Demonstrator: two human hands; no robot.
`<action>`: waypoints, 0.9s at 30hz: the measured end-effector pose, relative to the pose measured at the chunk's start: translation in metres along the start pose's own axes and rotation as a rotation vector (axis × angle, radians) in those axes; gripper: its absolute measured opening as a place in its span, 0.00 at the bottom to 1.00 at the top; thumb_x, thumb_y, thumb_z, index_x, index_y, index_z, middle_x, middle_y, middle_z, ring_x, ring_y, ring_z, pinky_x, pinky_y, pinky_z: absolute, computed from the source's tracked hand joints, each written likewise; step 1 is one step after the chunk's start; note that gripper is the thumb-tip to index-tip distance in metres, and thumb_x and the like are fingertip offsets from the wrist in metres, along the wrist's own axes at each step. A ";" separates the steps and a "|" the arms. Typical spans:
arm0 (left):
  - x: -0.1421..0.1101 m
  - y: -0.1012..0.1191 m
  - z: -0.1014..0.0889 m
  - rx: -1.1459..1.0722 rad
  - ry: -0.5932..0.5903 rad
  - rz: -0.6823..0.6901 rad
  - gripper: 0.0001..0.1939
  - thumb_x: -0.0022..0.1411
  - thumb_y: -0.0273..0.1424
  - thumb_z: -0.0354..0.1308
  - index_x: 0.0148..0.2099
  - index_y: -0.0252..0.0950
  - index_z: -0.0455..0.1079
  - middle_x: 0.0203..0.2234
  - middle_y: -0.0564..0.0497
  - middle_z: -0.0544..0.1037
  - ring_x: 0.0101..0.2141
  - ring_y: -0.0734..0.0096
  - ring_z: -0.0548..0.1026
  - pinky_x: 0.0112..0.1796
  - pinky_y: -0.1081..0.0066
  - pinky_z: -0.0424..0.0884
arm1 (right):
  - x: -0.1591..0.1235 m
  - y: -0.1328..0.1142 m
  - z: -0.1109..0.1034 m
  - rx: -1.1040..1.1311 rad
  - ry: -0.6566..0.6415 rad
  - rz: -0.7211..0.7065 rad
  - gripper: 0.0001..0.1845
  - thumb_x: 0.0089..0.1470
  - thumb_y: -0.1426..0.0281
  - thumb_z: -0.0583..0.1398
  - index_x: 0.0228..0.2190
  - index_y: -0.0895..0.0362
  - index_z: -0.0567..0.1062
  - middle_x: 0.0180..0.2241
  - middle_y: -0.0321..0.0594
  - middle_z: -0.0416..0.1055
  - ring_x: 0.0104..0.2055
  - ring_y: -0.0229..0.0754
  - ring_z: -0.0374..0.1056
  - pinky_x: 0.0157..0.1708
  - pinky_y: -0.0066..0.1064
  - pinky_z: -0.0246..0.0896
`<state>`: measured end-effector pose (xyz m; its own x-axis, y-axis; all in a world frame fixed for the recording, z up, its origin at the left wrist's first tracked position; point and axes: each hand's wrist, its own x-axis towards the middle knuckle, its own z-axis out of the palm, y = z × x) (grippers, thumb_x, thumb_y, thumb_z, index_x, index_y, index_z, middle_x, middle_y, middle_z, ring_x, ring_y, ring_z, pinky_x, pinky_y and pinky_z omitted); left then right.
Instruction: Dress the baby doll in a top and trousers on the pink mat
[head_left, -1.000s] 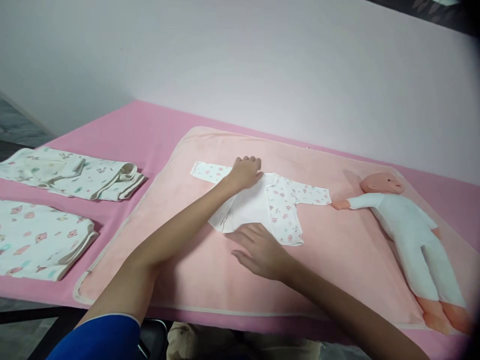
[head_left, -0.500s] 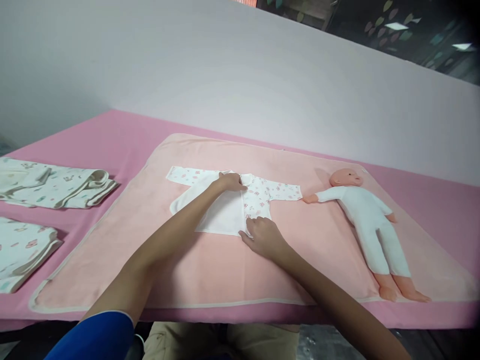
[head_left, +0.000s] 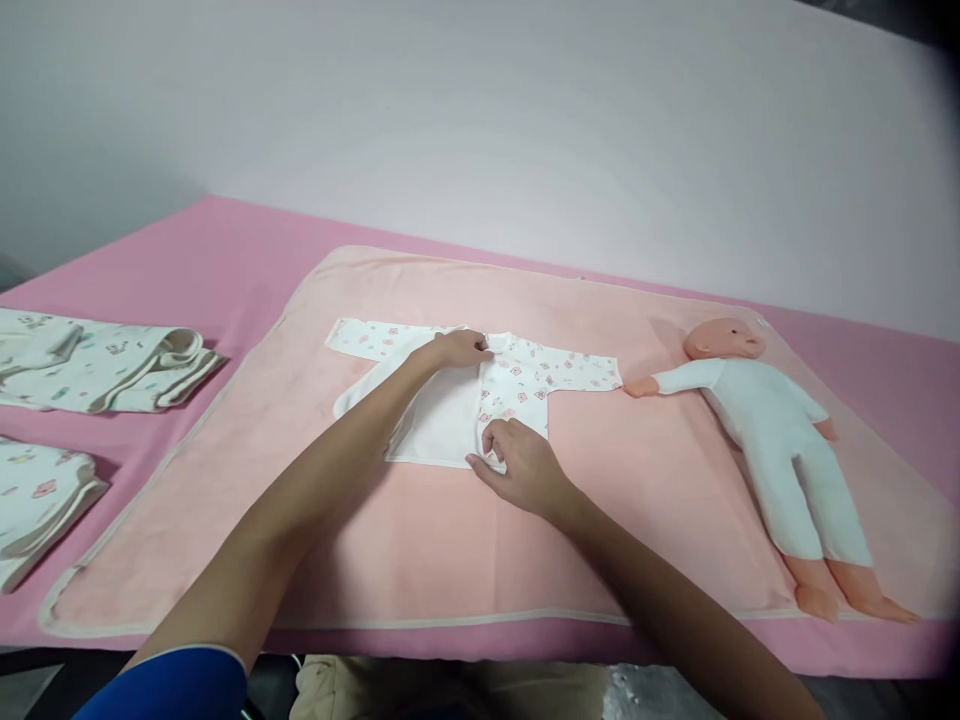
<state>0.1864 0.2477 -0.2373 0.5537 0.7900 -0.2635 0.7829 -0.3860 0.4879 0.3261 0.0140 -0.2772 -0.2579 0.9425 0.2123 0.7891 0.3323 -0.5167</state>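
A white baby shirt (head_left: 517,385) with small pink prints lies spread out, its sleeves stretched to both sides. One front panel is folded open to the left and shows plain white lining. At the collar, my left hand (head_left: 459,348) is closed on the front edge, fingers pointing right; its forearm crosses over the open panel and hides part of it. My right hand (head_left: 525,468) rests by the lower hem of the printed panel, fingers curled, with the thumb apart from them. To the right, a baby doll (head_left: 780,430) in a white suit lies on its back, one hand touching the sleeve cuff.
Under the shirt and doll is a peach blanket (head_left: 225,500) with a pale border, on a pink-covered table (head_left: 247,250). Two folded printed cloths (head_left: 112,365) lie at the left edge. A grey wall (head_left: 480,130) rises behind the table.
The view has tilted down slightly, so the dark window above the wall has mostly left the picture. My right thumb and fingers have parted a little at the hem. My left hand stays at the collar.
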 end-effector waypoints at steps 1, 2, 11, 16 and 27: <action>0.000 0.001 0.001 0.012 -0.002 0.006 0.17 0.64 0.49 0.59 0.43 0.41 0.72 0.47 0.49 0.85 0.50 0.54 0.80 0.67 0.49 0.60 | -0.001 0.001 0.002 -0.009 -0.008 -0.003 0.13 0.67 0.60 0.63 0.37 0.53 0.68 0.34 0.35 0.71 0.34 0.40 0.65 0.34 0.32 0.53; -0.001 0.002 0.003 0.027 0.000 0.009 0.18 0.64 0.49 0.60 0.44 0.41 0.72 0.47 0.48 0.85 0.50 0.54 0.80 0.68 0.47 0.57 | -0.001 0.002 0.003 -0.016 -0.017 0.000 0.13 0.67 0.59 0.63 0.37 0.53 0.67 0.34 0.35 0.72 0.33 0.39 0.63 0.33 0.32 0.52; 0.000 0.006 0.020 0.096 0.092 0.032 0.20 0.70 0.51 0.53 0.43 0.39 0.67 0.44 0.46 0.84 0.50 0.50 0.79 0.65 0.43 0.56 | -0.002 -0.006 0.000 0.017 -0.087 0.101 0.15 0.67 0.60 0.63 0.33 0.53 0.67 0.28 0.29 0.70 0.26 0.35 0.56 0.30 0.30 0.46; -0.004 0.008 0.021 0.093 0.114 0.012 0.18 0.73 0.48 0.50 0.44 0.39 0.67 0.45 0.46 0.84 0.49 0.52 0.79 0.65 0.45 0.56 | -0.005 -0.009 -0.018 0.361 -0.224 0.173 0.13 0.65 0.60 0.63 0.31 0.53 0.73 0.23 0.29 0.65 0.26 0.35 0.60 0.30 0.29 0.50; -0.003 0.006 0.020 0.057 0.092 0.018 0.24 0.64 0.56 0.60 0.44 0.40 0.66 0.46 0.46 0.83 0.49 0.48 0.79 0.66 0.44 0.55 | 0.006 0.038 -0.035 0.161 0.204 0.085 0.23 0.74 0.52 0.55 0.59 0.50 0.77 0.65 0.45 0.74 0.69 0.53 0.66 0.70 0.51 0.60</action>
<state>0.1953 0.2334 -0.2499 0.5416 0.8220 -0.1760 0.7894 -0.4253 0.4428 0.3740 0.0306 -0.2665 -0.0642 0.9463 0.3167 0.7003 0.2688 -0.6613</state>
